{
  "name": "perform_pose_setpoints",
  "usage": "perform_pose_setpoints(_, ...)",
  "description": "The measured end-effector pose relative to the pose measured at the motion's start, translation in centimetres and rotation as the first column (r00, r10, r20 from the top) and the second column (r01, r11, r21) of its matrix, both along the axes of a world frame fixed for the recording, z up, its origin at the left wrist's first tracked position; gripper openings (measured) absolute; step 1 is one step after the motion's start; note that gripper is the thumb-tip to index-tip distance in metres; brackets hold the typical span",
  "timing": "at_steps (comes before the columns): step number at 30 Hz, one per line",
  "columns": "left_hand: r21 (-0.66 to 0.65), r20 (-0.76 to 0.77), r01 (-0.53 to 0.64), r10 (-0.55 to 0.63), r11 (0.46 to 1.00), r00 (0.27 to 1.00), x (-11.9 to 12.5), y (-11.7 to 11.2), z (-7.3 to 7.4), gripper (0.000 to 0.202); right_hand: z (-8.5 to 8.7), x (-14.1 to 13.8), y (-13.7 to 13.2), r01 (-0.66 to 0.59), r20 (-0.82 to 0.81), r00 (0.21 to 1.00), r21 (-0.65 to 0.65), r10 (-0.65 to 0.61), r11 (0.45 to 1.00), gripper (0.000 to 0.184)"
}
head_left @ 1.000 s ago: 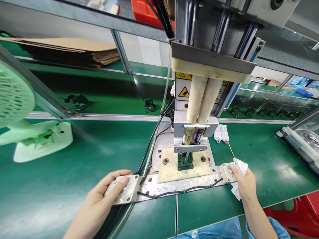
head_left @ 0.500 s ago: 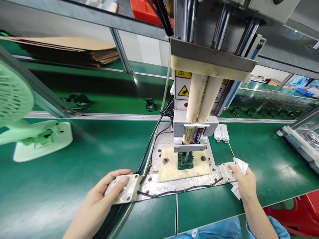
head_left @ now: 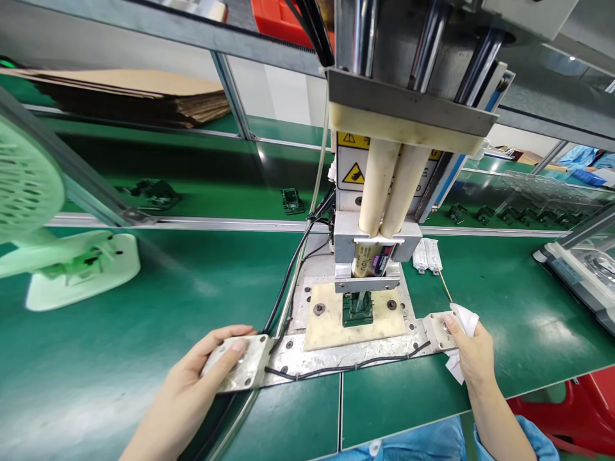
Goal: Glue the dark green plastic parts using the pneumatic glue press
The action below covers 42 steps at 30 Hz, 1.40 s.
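Observation:
My left hand (head_left: 196, 378) wraps round the left metal button box (head_left: 257, 362), its thumb lying on the top where a button would sit. My right hand (head_left: 473, 355) is closed on a white wipe (head_left: 465, 315) and a thin wooden stick (head_left: 446, 286), with its thumb pressed on the button of the right metal box (head_left: 435, 330). Between my hands stands a press (head_left: 413, 105) with two cream rods (head_left: 379, 189) lowered onto two cartridges in a metal holder (head_left: 368, 283). Below its nozzle, a small green part (head_left: 358, 315) sits in a cream fixture plate (head_left: 321, 330).
A pale green fan (head_left: 81, 272) stands at the left. White cartridges (head_left: 426, 256) lie right of the press. Black cables (head_left: 300, 256) run along its left side. Small green parts (head_left: 291, 202) and stacked cardboard (head_left: 139, 96) are behind. A red stool (head_left: 581, 410) stands at lower right.
Both hands stay on the metal boxes and the press rods look the same. Only a very slight shift of the view shows.

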<state>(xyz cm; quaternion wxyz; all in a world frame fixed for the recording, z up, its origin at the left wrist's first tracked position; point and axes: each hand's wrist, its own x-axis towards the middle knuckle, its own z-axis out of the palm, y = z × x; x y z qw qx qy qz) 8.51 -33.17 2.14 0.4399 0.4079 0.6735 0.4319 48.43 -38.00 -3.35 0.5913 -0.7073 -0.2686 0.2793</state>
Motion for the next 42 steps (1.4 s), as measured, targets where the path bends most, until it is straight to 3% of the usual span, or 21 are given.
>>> perform_pose_setpoints(10,-0.019,0.021,0.045,-0.044,0.999,0.999,-0.5,0.0,0.0,0.069,-0.2,0.1,-0.1,-0.008,-0.009,1.0,0.0,0.008,1.0,0.069)
perform_pose_setpoints(17,0.0,0.01,-0.011,0.011,1.0,1.0,0.1,0.0,0.2,0.072,-0.2,0.1,-0.2,0.002,0.021,1.0,-0.009,-0.002,1.0,0.067)
perform_pose_setpoints(24,-0.015,-0.006,0.063,-0.063,0.998,0.998,-0.3,-0.1,0.2,0.071,0.0,0.0,-0.1,0.006,0.004,1.0,-0.015,-0.006,1.0,0.069)
perform_pose_setpoints(27,0.001,-0.149,0.096,-0.095,0.995,0.984,-0.5,-0.1,0.7,0.066,0.2,0.0,-0.1,0.018,0.016,1.0,-0.029,-0.017,0.999,0.069)
perform_pose_setpoints(30,0.08,-0.444,0.136,-0.087,0.987,0.892,-0.4,0.2,2.4,0.059,0.2,-0.1,0.0,0.006,0.01,1.0,-0.03,-0.006,1.0,0.068)
perform_pose_setpoints(33,0.114,-0.555,0.326,-0.212,0.938,0.804,1.1,0.8,4.7,0.058,0.1,0.0,-0.1,0.013,-0.023,1.0,-0.026,-0.013,1.0,0.071)
perform_pose_setpoints(36,0.088,-0.498,0.566,-0.456,0.819,0.737,4.0,2.1,6.1,0.07,0.0,0.1,-0.1,0.033,-0.029,0.999,-0.04,-0.034,0.999,0.072)
perform_pose_setpoints(39,0.065,-0.403,0.708,-0.631,0.703,0.663,7.3,3.9,5.9,0.09,0.0,0.2,-0.2,0.025,-0.002,1.0,-0.055,-0.025,0.998,0.071)
perform_pose_setpoints(42,0.081,-0.231,0.762,-0.732,0.642,0.641,9.6,5.5,4.8,0.077,0.0,0.1,-0.2,0.02,0.003,1.0,-0.05,-0.02,0.999,0.07)
